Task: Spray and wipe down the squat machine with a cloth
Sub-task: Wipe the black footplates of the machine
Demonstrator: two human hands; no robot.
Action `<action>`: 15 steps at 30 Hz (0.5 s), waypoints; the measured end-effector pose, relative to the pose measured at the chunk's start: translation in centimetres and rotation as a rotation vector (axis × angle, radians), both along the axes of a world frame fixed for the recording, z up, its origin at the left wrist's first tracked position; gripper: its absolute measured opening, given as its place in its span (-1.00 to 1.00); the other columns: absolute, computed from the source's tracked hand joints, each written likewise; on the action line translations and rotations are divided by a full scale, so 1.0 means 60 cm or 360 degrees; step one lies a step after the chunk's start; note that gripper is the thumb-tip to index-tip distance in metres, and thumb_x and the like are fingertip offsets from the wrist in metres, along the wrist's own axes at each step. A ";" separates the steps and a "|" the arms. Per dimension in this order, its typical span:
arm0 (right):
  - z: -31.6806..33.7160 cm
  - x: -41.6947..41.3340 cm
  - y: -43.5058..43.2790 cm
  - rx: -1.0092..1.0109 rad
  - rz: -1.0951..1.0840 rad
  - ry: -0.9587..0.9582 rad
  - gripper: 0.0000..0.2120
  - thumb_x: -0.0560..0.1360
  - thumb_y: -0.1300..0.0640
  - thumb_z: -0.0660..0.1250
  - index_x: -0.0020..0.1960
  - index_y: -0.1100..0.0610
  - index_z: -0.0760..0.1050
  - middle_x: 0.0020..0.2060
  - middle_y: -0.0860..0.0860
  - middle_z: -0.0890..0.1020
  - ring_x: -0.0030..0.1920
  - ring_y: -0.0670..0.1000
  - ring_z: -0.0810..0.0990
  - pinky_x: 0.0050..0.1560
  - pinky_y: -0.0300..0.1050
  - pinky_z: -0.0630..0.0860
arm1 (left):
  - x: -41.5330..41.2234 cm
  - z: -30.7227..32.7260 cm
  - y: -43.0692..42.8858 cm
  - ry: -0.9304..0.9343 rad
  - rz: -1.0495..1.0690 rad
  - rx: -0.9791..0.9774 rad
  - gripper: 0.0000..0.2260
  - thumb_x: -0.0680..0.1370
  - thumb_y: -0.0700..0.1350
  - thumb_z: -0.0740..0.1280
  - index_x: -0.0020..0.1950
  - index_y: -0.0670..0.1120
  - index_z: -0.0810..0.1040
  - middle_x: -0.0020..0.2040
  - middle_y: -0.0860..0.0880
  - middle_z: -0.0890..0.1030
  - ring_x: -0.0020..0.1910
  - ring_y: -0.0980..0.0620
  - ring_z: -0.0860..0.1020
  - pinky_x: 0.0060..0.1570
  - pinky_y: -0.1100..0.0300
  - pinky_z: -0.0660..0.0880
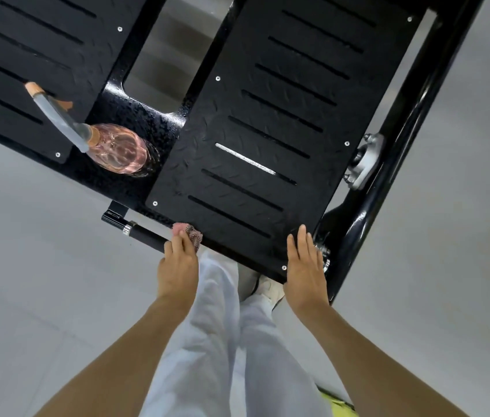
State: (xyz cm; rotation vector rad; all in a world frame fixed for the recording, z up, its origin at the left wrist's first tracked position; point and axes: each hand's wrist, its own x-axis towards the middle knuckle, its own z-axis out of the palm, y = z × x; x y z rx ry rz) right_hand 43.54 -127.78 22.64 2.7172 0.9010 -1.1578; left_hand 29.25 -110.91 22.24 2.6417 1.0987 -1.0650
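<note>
The squat machine's black footplate [267,121] with long slots fills the upper half of the head view. My left hand [177,266] holds a small pink patterned cloth [192,233] against the black handle bar [144,236] at the plate's near edge. My right hand [306,269] lies flat with straight fingers on the plate's near right corner. A clear pink spray bottle [117,149] with a grey and orange trigger head stands on the plate between its two tread panels.
Grey floor [27,281] surrounds the machine. The black frame tube [394,152] with a silver bearing mount [364,161] runs along the plate's right side. My white trousers [225,341] and a shoe [267,288] are below the plate's edge.
</note>
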 end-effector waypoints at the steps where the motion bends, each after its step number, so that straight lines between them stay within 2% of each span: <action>1: 0.001 0.002 -0.003 0.0006 -0.0025 0.0036 -0.24 0.54 0.40 0.18 0.57 0.14 -0.21 0.53 0.06 -0.30 0.53 0.04 -0.28 0.54 -0.01 -0.16 | 0.009 0.000 -0.018 -0.0006 0.0034 -0.0023 -0.28 0.49 -0.20 0.37 0.51 -0.32 0.04 0.32 -0.16 0.32 0.18 -0.02 0.39 -0.09 0.27 0.52; 3: 0.000 0.006 -0.007 0.0041 -0.0122 0.0146 -0.24 0.55 0.40 0.17 0.57 0.13 -0.19 0.53 0.01 -0.29 0.54 -0.01 -0.25 0.54 -0.04 -0.05 | 0.028 0.003 -0.062 -0.0007 -0.0015 -0.0065 -0.29 0.55 -0.18 0.30 0.52 -0.32 -0.06 0.41 -0.19 0.21 0.27 -0.02 0.34 0.01 0.28 0.48; 6: -0.005 0.009 -0.013 0.0183 -0.0316 0.0275 -0.13 0.47 0.51 0.18 0.57 0.04 -0.20 0.53 -0.10 -0.27 0.55 0.01 -0.10 0.40 -0.09 0.32 | 0.046 0.007 -0.123 0.0029 -0.0097 -0.0279 -0.12 0.50 -0.11 0.39 0.50 -0.37 -0.20 0.46 -0.25 0.06 0.35 -0.09 0.25 0.16 0.24 0.42; 7: -0.003 0.011 -0.016 0.0229 -0.0391 0.0307 -0.09 0.44 0.53 0.17 0.57 -0.01 -0.20 0.53 -0.14 -0.26 0.55 0.02 -0.02 0.28 -0.11 0.44 | 0.050 0.007 -0.144 -0.0006 -0.0113 -0.0338 -0.13 0.46 -0.15 0.42 0.48 -0.41 -0.13 0.43 -0.25 0.12 0.31 -0.11 0.28 0.11 0.21 0.46; 8: -0.001 0.014 -0.018 0.0272 -0.0454 0.0336 -0.07 0.43 0.54 0.17 0.57 -0.04 -0.20 0.53 -0.17 -0.25 0.54 0.01 0.04 0.15 -0.15 0.51 | 0.053 0.005 -0.162 -0.0088 -0.0181 -0.0386 -0.16 0.36 -0.19 0.50 0.45 -0.45 0.10 0.33 -0.23 0.24 0.20 -0.12 0.36 -0.06 0.19 0.52; 9: 0.003 0.019 -0.020 0.0305 -0.0503 0.0361 -0.06 0.43 0.54 0.16 0.56 -0.06 -0.20 0.53 -0.17 -0.24 0.53 0.00 0.09 0.06 -0.17 0.53 | 0.058 0.005 -0.176 -0.0150 -0.0314 -0.0398 -0.20 0.18 -0.22 0.59 0.32 -0.43 0.38 0.19 -0.21 0.33 0.05 -0.12 0.44 -0.27 0.18 0.54; 10: 0.006 0.025 -0.022 0.0328 -0.0537 0.0376 -0.07 0.44 0.53 0.16 0.56 -0.06 -0.20 0.53 -0.17 -0.22 0.52 -0.01 0.12 0.02 -0.17 0.53 | 0.061 0.005 -0.189 -0.0145 -0.0452 -0.0418 -0.26 0.01 -0.23 0.63 0.16 -0.37 0.56 0.08 -0.20 0.36 -0.07 -0.11 0.49 -0.42 0.19 0.51; 11: 0.013 0.031 -0.024 0.0338 -0.0567 0.0388 -0.08 0.44 0.51 0.17 0.56 -0.07 -0.20 0.54 -0.17 -0.20 0.50 -0.02 0.15 0.04 -0.16 0.53 | 0.064 0.003 -0.203 -0.0156 -0.0553 -0.0441 -0.31 -0.07 -0.22 0.64 0.04 -0.32 0.63 0.02 -0.20 0.40 -0.13 -0.10 0.54 -0.47 0.20 0.49; 13: 0.019 0.044 -0.029 0.0337 -0.0619 0.0399 -0.07 0.45 0.49 0.22 0.56 -0.08 -0.19 0.54 -0.17 -0.16 0.45 0.01 0.26 0.14 -0.10 0.50 | 0.073 -0.007 -0.226 -0.0129 -0.0784 -0.0495 -0.35 -0.02 -0.15 0.63 0.05 -0.29 0.64 0.06 -0.20 0.52 -0.06 -0.09 0.60 -0.40 0.17 0.53; 14: 0.022 0.050 -0.034 0.0332 -0.0670 0.0406 -0.05 0.44 0.47 0.26 0.56 -0.08 -0.19 0.54 -0.18 -0.15 0.41 0.02 0.32 0.18 -0.08 0.49 | 0.085 -0.002 -0.235 -0.0058 -0.0948 -0.0524 -0.38 0.13 -0.13 0.59 0.15 -0.28 0.59 0.16 -0.22 0.51 0.06 -0.11 0.56 -0.29 0.13 0.55; 15: 0.025 0.055 -0.036 0.0331 -0.0701 0.0390 -0.03 0.43 0.46 0.30 0.56 -0.08 -0.18 0.54 -0.19 -0.14 0.39 0.02 0.35 0.20 -0.07 0.49 | 0.091 -0.005 -0.241 0.0006 -0.1130 -0.0536 -0.44 0.31 -0.13 0.50 0.26 -0.27 0.51 0.27 -0.24 0.42 0.17 -0.14 0.47 -0.16 0.09 0.55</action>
